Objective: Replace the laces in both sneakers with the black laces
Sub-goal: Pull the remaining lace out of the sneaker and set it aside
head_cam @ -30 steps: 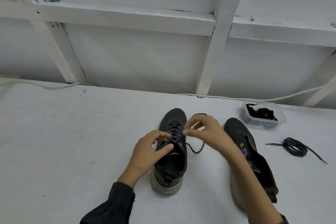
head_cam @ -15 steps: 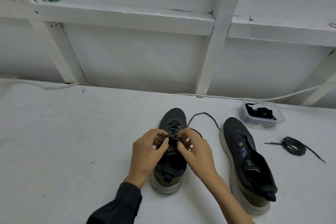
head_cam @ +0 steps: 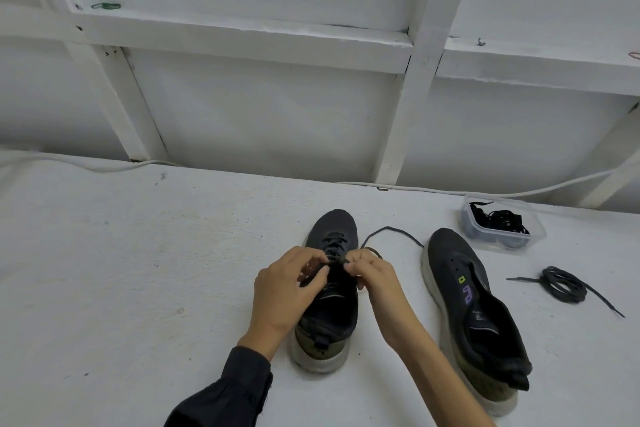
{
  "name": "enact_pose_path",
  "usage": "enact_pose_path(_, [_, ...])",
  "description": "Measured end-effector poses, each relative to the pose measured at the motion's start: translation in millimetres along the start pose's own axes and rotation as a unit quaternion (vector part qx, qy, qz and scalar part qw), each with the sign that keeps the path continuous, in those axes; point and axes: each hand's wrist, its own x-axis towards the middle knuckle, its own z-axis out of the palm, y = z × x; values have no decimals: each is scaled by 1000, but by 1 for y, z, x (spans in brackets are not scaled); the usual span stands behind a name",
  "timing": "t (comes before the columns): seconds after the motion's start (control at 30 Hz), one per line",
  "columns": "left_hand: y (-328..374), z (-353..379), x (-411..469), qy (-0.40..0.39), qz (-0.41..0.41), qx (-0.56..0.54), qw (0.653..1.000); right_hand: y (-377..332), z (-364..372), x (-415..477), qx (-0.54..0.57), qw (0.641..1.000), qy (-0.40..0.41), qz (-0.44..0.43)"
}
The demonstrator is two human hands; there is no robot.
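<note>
A dark sneaker (head_cam: 329,315) stands toe away from me in the middle of the white table (head_cam: 121,270). Both hands meet over its upper eyelets. My left hand (head_cam: 287,291) pinches the black lace (head_cam: 391,231) at the left side of the tongue. My right hand (head_cam: 375,282) pinches the same lace at the right side. The lace's free end trails in a curve towards the second sneaker (head_cam: 474,315), which lies to the right with no lace in its eyelets.
A clear plastic tub (head_cam: 533,239) holding black laces sits at the back right. A coiled black lace (head_cam: 568,284) lies on the table right of the second sneaker. A white cable (head_cam: 104,166) runs along the wall's foot.
My right hand came down from a raised pull to the eyelets beside the left hand. The free lace end now lies stretched out on the table. The second sneaker shows fully.
</note>
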Motion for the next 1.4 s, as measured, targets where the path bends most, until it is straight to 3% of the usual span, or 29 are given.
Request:
enact_pose_path(0.4, [1, -2, -2, -29, 7, 8, 1000, -72, -41, 11, 244, 963, 15, -111])
enact_pose_path(0.57, [11, -7, 2, -85, -64, -67, 992, -90, -57, 17, 307, 943, 36, -124])
enact_pose_path(0.7, [25, -16, 11, -143, -167, -295, 930, -91, -63, 23, 308, 942, 59, -117])
enact_pose_path(0.77, [30, -27, 16, -133, -185, -374, 899, -88, -66, 24, 308, 942, 74, -112])
enact_pose_path(0.87, [32, -46, 24, -75, -175, -474, 860, -81, -74, 27, 299, 943, 107, -103])
enact_pose_path(0.97, [29, -64, 33, -3, -172, -597, 784, -71, -79, 30, 281, 947, 132, -86])
enact_pose_path(1.07, [23, -77, 38, 72, -172, -634, 750, -61, -80, 31, 260, 952, 141, -73])
enact_pose_path(1.13, [19, -81, 40, 90, -175, -619, 760, -55, -78, 32, 231, 962, 128, -65])
enact_pose_path(1.23, [8, -74, 37, 66, -208, -533, 817, -38, -73, 35, 106, 991, 79, -6])
enact_pose_path(1.3, [0, -62, 28, 9, -247, -460, 853, -26, -67, 36, -36, 997, 43, 44])
enact_pose_path(1.4, [0, -40, 9, -113, -293, -389, 866, -13, -56, 30, -190, 977, -53, 80])
